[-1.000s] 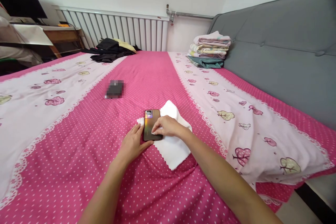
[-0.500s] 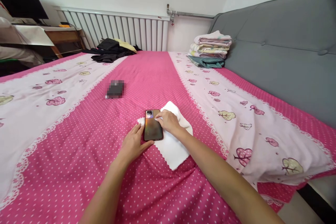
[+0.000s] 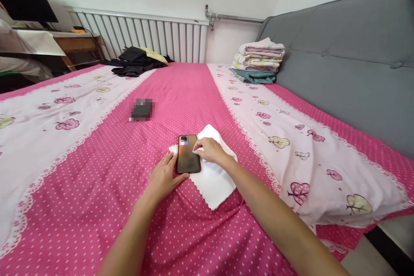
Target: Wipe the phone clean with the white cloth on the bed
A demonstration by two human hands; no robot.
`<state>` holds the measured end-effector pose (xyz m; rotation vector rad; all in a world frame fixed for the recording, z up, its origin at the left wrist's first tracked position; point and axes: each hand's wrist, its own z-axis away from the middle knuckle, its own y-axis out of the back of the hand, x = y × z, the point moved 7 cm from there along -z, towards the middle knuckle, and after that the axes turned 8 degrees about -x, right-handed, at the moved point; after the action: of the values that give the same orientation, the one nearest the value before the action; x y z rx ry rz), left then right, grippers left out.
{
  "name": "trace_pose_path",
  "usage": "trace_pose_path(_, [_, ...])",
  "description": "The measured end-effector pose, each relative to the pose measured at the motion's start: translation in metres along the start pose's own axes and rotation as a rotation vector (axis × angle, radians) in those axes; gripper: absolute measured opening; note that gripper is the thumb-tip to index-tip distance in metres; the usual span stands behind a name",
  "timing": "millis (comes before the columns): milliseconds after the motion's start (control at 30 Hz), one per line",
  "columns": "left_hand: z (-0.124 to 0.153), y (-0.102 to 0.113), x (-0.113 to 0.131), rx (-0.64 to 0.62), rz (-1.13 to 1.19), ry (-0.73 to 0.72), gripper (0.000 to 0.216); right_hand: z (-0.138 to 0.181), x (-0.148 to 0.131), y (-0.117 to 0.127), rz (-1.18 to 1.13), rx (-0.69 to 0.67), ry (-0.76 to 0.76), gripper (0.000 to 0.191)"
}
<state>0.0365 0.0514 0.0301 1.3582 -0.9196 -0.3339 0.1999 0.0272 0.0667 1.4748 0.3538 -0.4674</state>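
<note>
A smartphone (image 3: 188, 161) lies back side up, its camera block at the far left corner. Under and to the right of it spreads a white cloth (image 3: 213, 189) with a zigzag edge. My left hand (image 3: 164, 175) holds the phone in place, fingers along its left edge and thumb against its near edge. My right hand (image 3: 209, 150) is closed in a pinch on a bit of the cloth, pressed to the right part of the phone's back. Its fingers partly cover the phone's right edge.
A pixelated dark object (image 3: 141, 109) lies on the pink dotted bedspread (image 3: 181, 90), left of the phone. Dark clothes (image 3: 136, 60) lie at the far edge near a radiator (image 3: 161, 36). Folded cloths (image 3: 260, 58) are stacked by the grey headboard (image 3: 349, 51). A monitor (image 3: 27, 2) stands far left.
My right hand has slid slightly right and toward me across the phone's back with the pinched cloth. My left hand and the phone stay in place.
</note>
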Motion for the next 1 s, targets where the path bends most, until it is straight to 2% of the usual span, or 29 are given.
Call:
trace_pose_path(333, [0.000,-0.002,-0.003,0.034,-0.012,-0.024,0.069,0.014,-0.023,-0.013,-0.066,-0.276,0.256,0.014])
trace_pose_path(467, [0.000,-0.002,-0.003,0.022,-0.011,-0.011,0.070,0.018,-0.035,-0.016,-0.025,-0.313,0.302,0.016])
trace_pose_path(700, [-0.001,-0.003,-0.004,0.026,-0.017,-0.012,0.070,0.012,-0.043,-0.018,0.048,-0.151,0.248,0.020])
trace_pose_path(1000, [-0.001,-0.002,-0.003,0.002,-0.044,-0.001,0.072,-0.007,-0.037,-0.023,0.147,0.050,0.189,0.025])
